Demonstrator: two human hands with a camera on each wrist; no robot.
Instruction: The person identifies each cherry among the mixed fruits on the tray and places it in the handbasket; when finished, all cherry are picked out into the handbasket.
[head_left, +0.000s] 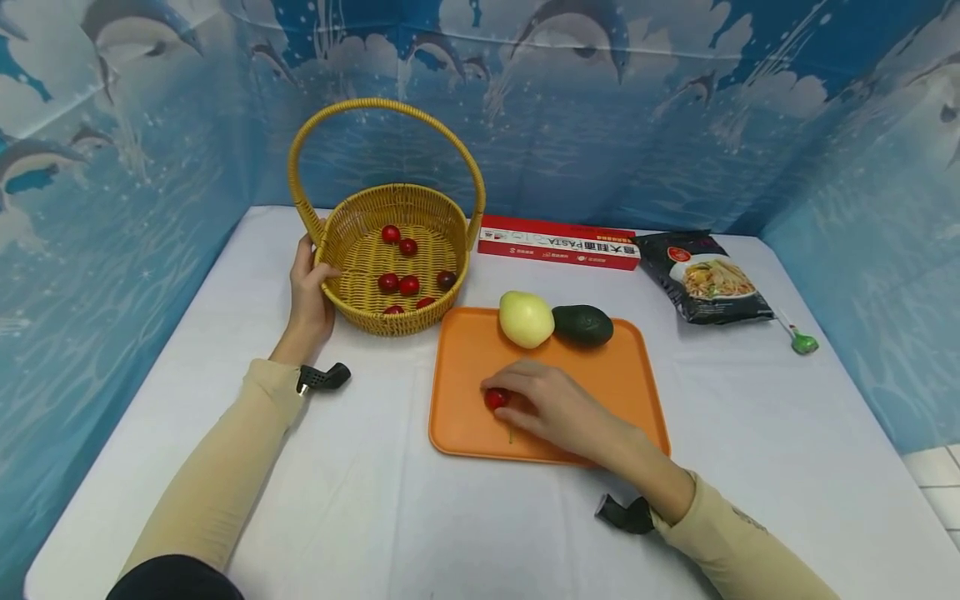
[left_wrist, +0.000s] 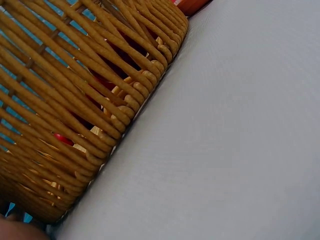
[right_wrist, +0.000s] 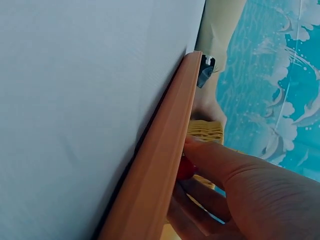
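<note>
My left hand (head_left: 306, 293) grips the left side of a yellow woven basket (head_left: 384, 323), thumb over the rim and fingers outside. Several dark red cherries (head_left: 408, 286) lie on the basket's floor. Over the orange tray (head_left: 463, 375), my right hand (head_left: 555, 408) pinches a red cherry (head_left: 495, 399) between thumb and fingers; a thin green stem shows below it. In the right wrist view, this cherry (right_wrist: 186, 169) appears just past the tray's raised edge (right_wrist: 165, 135), partly hidden by fingers. The left wrist view shows the basket's woven wall (left_wrist: 75, 100) standing on the white cloth.
At the tray's back edge sit a yellow-green pear-like fruit (head_left: 527, 320) and a dark green avocado (head_left: 582, 325). Behind them lies a red-and-white pasta box (head_left: 558, 242). A black noodle packet (head_left: 705, 279) and a green-wrapped lollipop (head_left: 804, 342) lie at the right.
</note>
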